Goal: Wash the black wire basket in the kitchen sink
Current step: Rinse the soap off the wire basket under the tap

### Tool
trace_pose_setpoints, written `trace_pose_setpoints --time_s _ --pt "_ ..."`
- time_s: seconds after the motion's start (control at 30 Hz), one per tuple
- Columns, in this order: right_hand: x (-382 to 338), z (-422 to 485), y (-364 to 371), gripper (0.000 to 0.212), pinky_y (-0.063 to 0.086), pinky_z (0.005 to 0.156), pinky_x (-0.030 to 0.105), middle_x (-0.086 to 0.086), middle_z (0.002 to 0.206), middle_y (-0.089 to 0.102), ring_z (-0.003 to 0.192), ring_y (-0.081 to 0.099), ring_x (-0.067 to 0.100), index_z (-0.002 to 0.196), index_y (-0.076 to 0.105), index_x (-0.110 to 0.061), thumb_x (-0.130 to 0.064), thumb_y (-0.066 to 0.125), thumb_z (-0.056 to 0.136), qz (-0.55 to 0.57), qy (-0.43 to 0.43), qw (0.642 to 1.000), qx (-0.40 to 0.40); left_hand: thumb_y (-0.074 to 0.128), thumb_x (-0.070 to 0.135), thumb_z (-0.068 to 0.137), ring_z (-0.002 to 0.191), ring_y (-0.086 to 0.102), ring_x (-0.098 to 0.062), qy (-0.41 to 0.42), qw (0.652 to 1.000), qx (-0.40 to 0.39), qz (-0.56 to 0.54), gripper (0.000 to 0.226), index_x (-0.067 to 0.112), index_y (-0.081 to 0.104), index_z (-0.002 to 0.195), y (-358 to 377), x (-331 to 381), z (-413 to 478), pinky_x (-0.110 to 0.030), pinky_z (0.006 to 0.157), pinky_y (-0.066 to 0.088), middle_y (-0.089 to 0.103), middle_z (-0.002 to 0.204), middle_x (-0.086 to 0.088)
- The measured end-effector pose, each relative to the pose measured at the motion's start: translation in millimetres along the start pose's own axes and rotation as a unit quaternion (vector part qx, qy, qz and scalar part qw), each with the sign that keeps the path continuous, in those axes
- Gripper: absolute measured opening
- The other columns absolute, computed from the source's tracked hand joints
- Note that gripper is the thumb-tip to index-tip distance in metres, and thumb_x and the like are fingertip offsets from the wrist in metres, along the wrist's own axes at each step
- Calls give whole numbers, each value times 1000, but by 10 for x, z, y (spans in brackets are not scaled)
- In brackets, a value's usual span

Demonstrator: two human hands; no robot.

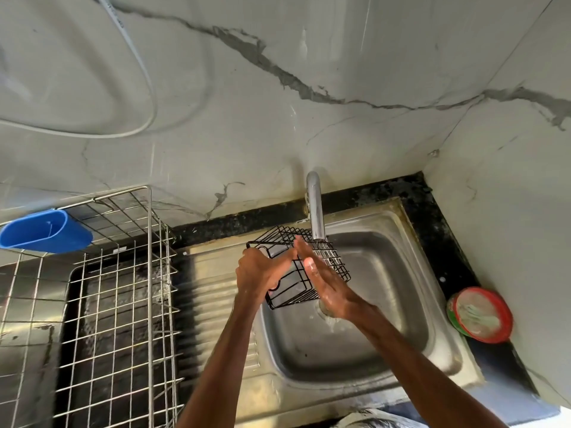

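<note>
Basket point(335, 267), black wire, tilted above sink point(386, 273) under tap point(315, 208). Left hand point(262, 270) grips its left edge, fingers curled; right hand point(324, 282) flat, fingers straight, pressed against its side.

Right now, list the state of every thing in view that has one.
Stainless steel sink, wet.
Chrome tap, seemingly running.
Black wire basket, tilted, held above the sink under the tap.
Left hand grip, holds the basket's rim.
Right hand grip, flat against the basket.
Round red tub, uncovered.
Blue plastic cup, apparently empty.
</note>
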State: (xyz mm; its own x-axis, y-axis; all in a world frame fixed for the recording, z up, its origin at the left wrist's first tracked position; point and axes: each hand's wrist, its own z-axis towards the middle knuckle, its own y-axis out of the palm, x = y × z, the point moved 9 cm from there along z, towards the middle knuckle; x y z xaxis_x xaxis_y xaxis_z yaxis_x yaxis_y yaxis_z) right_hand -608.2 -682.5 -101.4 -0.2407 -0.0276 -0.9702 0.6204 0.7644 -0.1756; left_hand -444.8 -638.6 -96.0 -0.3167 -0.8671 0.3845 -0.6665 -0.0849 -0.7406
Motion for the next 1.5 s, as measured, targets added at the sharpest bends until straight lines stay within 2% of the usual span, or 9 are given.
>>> trace_pose_setpoints --time_s 0.17,0.3,0.5,0.63,0.77,0.9,1.07,1.33,1.5 --pt "833 114 -338 68 5 127 53 -21 165 -9 154 -7 7 151 -5 -58 -84 7 90 -88 116 989 -3 74 71 68 68 75 -19 18 1000 0 4 68 8 66 92 -14 103 1 -31 62 63 75 80 -2" --pt "1032 72 -452 90 7 127 51 -14 164 -13 153 -8 10 151 -9 -46 -94 -3 75 -149 151 977 -14 76 64 73 67 74 -17 23 1000 -1 5 60 8 65 91 8 133 -21 -19 38 43 75 82 -2" --pt "77 -131 -87 53 10 125 22 -8 168 5 152 8 -4 160 10 -20 -31 24 111 -51 42 998 13 59 88 46 88 75 -25 5 1000 -2 -5 115 2 63 121 7 90 -23 -29 64 57 76 101 -9" --pt "-12 -284 20 46 6 121 12 -8 167 0 147 11 -14 157 7 -24 -18 20 114 46 49 998 -15 59 93 42 77 76 -23 1 1000 -9 -1 113 4 68 112 13 47 24 -32 66 63 76 91 -4" --pt "502 -217 -320 57 26 108 4 -31 147 39 126 42 -16 152 25 -47 -70 28 100 -44 123 990 46 63 80 48 72 76 -19 1 1000 -20 -7 100 4 68 113 16 31 36 -30 62 63 76 85 -1" --pt "505 -54 -762 52 52 97 24 -3 140 57 116 63 13 144 52 -16 -43 50 100 -73 106 978 165 71 70 64 67 74 -14 14 999 -28 -8 83 1 67 110 37 62 30 -23 52 52 75 76 0" --pt "295 201 -857 38 59 91 31 14 113 73 103 73 20 109 67 -19 12 49 97 143 155 956 202 64 80 54 78 74 -17 16 999 -37 -16 106 -1 63 122 80 92 24 -22 49 46 75 91 -4" --pt "-4 322 -640 25 61 88 33 13 101 77 97 75 25 101 75 -5 13 58 92 219 141 956 132 71 89 64 108 68 -28 48 999 -25 -1 123 -4 48 142 111 191 40 -28 72 49 67 125 -14" --pt "200 239 -765 21 60 90 35 17 106 76 97 75 24 112 70 2 8 58 95 155 170 967 107 74 76 71 69 67 -13 57 998 -18 -13 77 4 64 96 129 162 77 -29 58 53 71 78 -1"
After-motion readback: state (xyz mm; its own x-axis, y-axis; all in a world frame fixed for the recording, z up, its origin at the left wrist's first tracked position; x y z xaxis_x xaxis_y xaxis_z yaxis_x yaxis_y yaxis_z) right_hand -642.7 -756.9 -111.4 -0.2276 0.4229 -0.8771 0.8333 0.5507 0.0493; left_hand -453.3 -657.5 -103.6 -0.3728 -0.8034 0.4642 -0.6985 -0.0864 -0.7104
